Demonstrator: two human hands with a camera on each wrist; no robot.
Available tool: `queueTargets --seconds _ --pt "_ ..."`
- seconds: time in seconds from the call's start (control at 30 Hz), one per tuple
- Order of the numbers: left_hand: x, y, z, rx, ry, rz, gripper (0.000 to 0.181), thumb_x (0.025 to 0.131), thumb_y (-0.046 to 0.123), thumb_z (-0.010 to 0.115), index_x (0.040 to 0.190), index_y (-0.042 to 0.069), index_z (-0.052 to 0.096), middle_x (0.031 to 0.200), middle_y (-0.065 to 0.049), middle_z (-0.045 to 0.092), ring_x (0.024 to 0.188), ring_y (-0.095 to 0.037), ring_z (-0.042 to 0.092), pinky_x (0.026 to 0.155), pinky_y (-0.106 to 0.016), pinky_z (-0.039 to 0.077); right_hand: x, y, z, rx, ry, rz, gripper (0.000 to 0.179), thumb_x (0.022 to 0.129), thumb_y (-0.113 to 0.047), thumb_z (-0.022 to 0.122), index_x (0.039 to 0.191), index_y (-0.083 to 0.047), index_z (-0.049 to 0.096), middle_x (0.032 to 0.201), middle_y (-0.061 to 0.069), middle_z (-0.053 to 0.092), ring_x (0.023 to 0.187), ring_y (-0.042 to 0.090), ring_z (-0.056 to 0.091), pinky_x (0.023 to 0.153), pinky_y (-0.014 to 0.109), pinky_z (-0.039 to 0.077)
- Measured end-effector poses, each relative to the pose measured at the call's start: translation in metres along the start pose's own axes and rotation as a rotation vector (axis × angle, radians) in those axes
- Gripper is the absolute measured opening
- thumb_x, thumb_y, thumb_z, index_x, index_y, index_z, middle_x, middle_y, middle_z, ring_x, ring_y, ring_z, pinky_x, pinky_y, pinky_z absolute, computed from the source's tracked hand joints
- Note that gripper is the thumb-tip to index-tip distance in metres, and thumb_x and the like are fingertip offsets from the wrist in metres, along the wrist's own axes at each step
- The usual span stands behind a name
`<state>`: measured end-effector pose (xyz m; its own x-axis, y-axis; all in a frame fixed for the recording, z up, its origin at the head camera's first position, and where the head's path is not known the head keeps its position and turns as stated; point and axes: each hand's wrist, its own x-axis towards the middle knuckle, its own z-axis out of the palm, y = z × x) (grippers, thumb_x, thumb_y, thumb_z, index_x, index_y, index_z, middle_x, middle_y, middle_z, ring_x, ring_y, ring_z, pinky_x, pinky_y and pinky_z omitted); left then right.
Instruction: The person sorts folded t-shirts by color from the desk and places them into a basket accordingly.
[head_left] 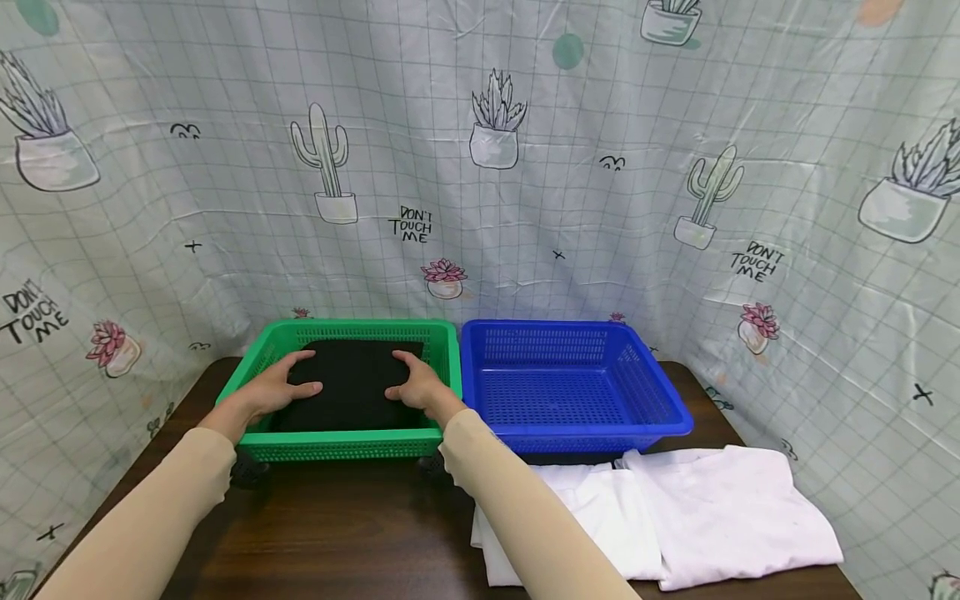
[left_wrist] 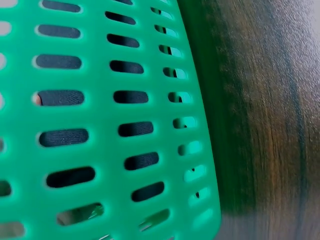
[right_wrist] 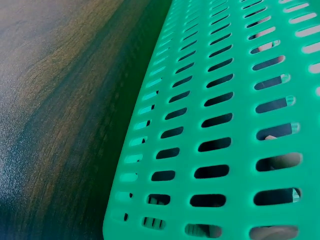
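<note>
A black folded cloth [head_left: 352, 379] lies inside the green basket [head_left: 345, 446], filling much of it. My left hand [head_left: 266, 392] reaches over the basket's left side, thumb and a finger extended across the cloth's left part. From the right, my right hand [head_left: 420, 385] lies at the cloth's right part, its thumb and forefinger pointing inward. The other fingers are mostly hidden in the head view. Through slots in the basket wall, dark fabric [left_wrist: 62, 97] shows in the left wrist view, as does black material [right_wrist: 215, 145] in the right wrist view.
A blue basket [head_left: 551, 396] stands right beside the green one. White folded cloths [head_left: 720, 517] lie at the front right of the dark wooden table [head_left: 337, 533]. A patterned curtain [head_left: 555, 192] hangs behind and at both sides.
</note>
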<state>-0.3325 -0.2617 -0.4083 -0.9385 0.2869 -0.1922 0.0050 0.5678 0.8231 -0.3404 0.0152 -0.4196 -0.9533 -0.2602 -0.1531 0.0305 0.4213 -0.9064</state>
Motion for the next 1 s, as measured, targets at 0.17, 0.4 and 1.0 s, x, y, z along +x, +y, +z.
queueTargets --seconds 0.17,0.4,1.0 --pt "0.0008 -0.0021 0.0 0.019 -0.003 -0.002 0.083 0.111 0.021 0.06 0.169 -0.001 0.004 0.167 -0.043 -0.004 0.149 -0.065 0.015 0.117 -0.073 0.028 -0.0013 -0.0017 -0.001 -0.021 -0.029 0.029 0.076 0.102 -0.007 0.072 0.167 -0.025 0.037 0.167 0.015 0.039 0.148 0.04 0.045 0.116 0.061 0.042" --pt "0.0018 -0.003 -0.0003 0.047 -0.006 -0.012 0.083 0.111 0.02 0.061 0.169 -0.002 0.006 0.168 -0.042 -0.004 0.15 -0.065 0.012 0.117 -0.074 0.026 -0.0028 -0.0023 -0.0011 -0.047 -0.064 0.039 0.078 0.103 -0.007 0.069 0.169 -0.024 0.032 0.171 0.015 0.033 0.153 0.04 0.037 0.118 0.059 0.041" --pt "0.0017 0.0018 0.0012 0.079 -0.025 -0.051 0.082 0.111 0.023 0.059 0.169 -0.001 0.006 0.169 -0.04 0.0 0.151 -0.062 0.016 0.117 -0.071 0.03 -0.0062 -0.0032 -0.0032 0.01 -0.084 0.061 0.077 0.104 -0.012 0.069 0.169 -0.026 0.031 0.172 0.014 0.03 0.152 0.043 0.039 0.117 0.065 0.039"
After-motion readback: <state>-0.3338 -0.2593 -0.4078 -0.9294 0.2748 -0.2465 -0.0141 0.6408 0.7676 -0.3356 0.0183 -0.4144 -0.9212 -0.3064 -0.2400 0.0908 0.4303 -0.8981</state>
